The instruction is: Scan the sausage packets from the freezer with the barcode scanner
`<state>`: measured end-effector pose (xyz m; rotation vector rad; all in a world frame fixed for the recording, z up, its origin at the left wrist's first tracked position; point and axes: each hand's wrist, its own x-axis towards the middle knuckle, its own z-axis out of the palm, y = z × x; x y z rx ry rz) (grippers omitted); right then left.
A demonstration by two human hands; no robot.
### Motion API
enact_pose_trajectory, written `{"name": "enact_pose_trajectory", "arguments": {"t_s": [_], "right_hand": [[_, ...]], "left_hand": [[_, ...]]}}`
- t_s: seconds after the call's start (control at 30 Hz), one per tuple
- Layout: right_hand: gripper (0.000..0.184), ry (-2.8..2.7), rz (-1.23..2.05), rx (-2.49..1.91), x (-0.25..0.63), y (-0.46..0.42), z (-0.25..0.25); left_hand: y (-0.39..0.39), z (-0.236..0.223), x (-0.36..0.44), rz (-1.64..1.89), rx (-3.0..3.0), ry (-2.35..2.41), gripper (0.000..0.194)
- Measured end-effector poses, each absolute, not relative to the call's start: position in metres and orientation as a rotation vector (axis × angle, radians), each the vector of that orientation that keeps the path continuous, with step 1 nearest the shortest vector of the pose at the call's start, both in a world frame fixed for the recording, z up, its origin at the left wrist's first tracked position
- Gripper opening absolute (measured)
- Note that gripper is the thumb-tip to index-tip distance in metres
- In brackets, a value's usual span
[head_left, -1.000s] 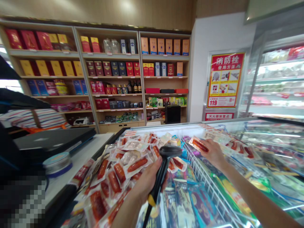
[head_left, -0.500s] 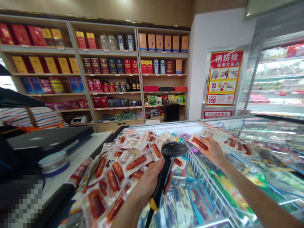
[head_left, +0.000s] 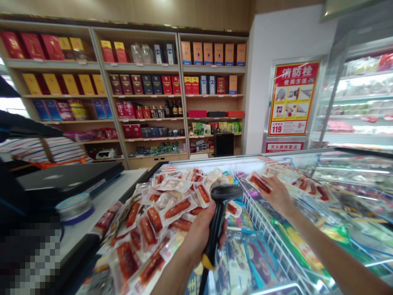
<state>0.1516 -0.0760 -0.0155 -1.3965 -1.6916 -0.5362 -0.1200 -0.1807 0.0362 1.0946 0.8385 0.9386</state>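
My left hand [head_left: 199, 235] is wrapped round the grip of a black barcode scanner [head_left: 221, 205] with a yellow band, held over the chest freezer. The scanner's head points away, toward my other hand. My right hand [head_left: 276, 192] holds a clear sausage packet [head_left: 259, 183] by its edge above the freezer's white wire divider [head_left: 267, 229]. To the left of the scanner lies a heap of similar vacuum-packed sausage packets [head_left: 159, 213].
Coloured frozen food bags [head_left: 242, 262] fill the freezer below the scanner. A counter on the left carries a closed laptop [head_left: 67, 180] and a round tin [head_left: 75, 203]. Wooden shelves [head_left: 147, 98] of boxed goods stand behind. A red poster [head_left: 291, 100] and a glass fridge [head_left: 359, 98] are at right.
The scanner and my left hand have shifted slightly right and lower. My right hand keeps the same packet almost in place. The view has drifted a little.
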Motion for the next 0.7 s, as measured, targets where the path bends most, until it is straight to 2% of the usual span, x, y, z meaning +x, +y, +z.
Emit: {"name": "enact_pose_trajectory", "arguments": {"t_s": [0.33, 0.57, 0.7], "right_hand": [[0.032, -1.663, -0.516, -1.371, 0.145, -0.078, -0.015], [0.034, -1.619, -0.52, -1.379, 0.144, -0.079, -0.017], [0.037, -1.512, -0.375, -1.459, 0.136, -0.071, -0.023]], "left_hand": [[-0.197, 0.04, -0.103, 0.956, 0.959, 0.718, 0.043], [-0.187, 0.034, -0.109, 0.928, 0.883, 0.72, 0.046], [-0.181, 0.04, -0.12, 1.049, 0.894, 0.717, 0.044]]}}
